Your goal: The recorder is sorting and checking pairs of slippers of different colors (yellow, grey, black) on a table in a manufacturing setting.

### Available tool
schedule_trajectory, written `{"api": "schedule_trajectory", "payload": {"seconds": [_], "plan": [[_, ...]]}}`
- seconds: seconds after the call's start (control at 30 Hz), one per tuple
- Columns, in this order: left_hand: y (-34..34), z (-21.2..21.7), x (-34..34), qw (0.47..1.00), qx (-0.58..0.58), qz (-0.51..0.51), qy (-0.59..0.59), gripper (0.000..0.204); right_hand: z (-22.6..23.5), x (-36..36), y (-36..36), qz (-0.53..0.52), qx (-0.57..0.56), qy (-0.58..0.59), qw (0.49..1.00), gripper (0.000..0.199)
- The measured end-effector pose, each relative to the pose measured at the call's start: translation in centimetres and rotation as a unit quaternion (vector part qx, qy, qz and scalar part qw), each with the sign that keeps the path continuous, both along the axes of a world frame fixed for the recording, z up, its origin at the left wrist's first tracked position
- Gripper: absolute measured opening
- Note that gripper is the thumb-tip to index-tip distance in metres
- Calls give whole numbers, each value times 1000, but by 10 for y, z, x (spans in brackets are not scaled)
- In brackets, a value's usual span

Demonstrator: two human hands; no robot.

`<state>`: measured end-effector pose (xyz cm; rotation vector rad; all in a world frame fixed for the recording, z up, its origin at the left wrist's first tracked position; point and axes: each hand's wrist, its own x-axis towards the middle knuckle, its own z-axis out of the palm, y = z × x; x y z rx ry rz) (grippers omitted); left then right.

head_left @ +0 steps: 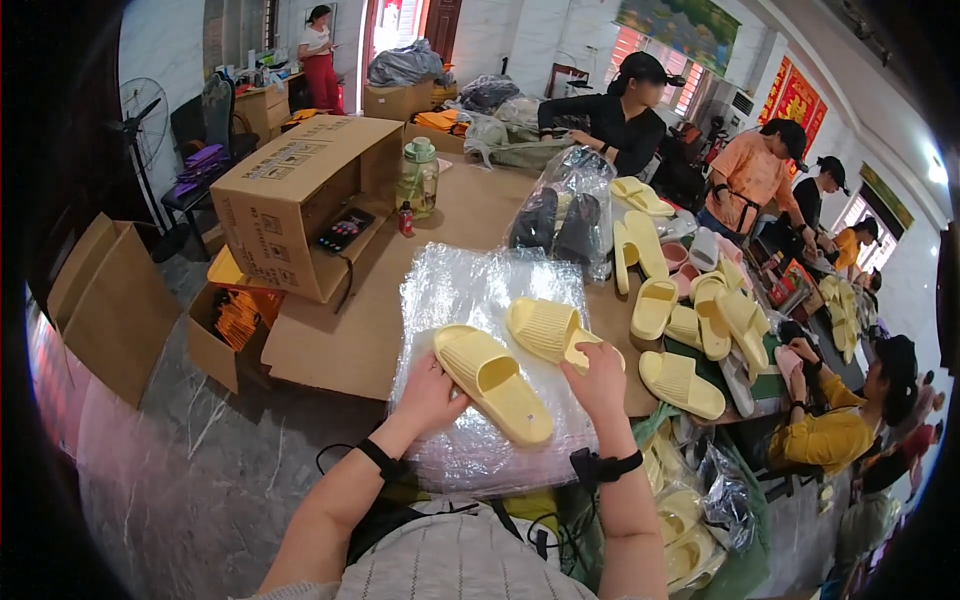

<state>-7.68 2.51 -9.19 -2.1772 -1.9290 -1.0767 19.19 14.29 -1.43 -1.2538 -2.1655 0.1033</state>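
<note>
My left hand (428, 398) is closed on the near side of a pale yellow slide slipper (520, 413), which has a ribbed strap and points up and to the left. My right hand (598, 378) grips the heel end of a second yellow slipper (540, 325), a little farther off and to the right. Both slippers are over a stack of transparent plastic bags (435, 285) on the cardboard-covered table (340, 345). Part of the right slipper's heel is hidden behind my fingers.
More yellow slippers (682, 383) lie piled on the right, with others in a green sack (745, 515) below. An open carton (305, 175) holding a phone (347, 230) stands at the left, near a green bottle (417, 178). Several people work along the right side.
</note>
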Motion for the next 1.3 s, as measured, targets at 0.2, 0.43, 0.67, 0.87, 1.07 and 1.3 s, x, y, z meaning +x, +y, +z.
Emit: {"api": "schedule_trajectory", "payload": {"seconds": [0.2, 0.43, 0.67, 0.87, 1.07, 1.3], "plan": [[0, -6, 0, 1000, 4, 1, 6, 53, -38, -3, 32, 7, -35, -85, 996, 36], [-1, -4, -1, 999, -32, 8, 5, 52, -18, -19, 5, 11, 34, 43, 998, 28], [0, -2, 1, 1000, -15, 2, -7, 50, -16, -26, 10, -3, 8, 25, 1000, 38], [0, -7, -1, 1000, -23, 15, 4, 53, -37, -13, 44, 2, -82, 65, 994, 39], [1, -4, 0, 1000, -4, 7, 9, 54, -26, -21, 27, 20, -106, 178, 978, 29], [0, -3, -2, 1000, 9, -1, -5, 48, 45, -59, -54, 109, 46, 168, 979, 17]]}}
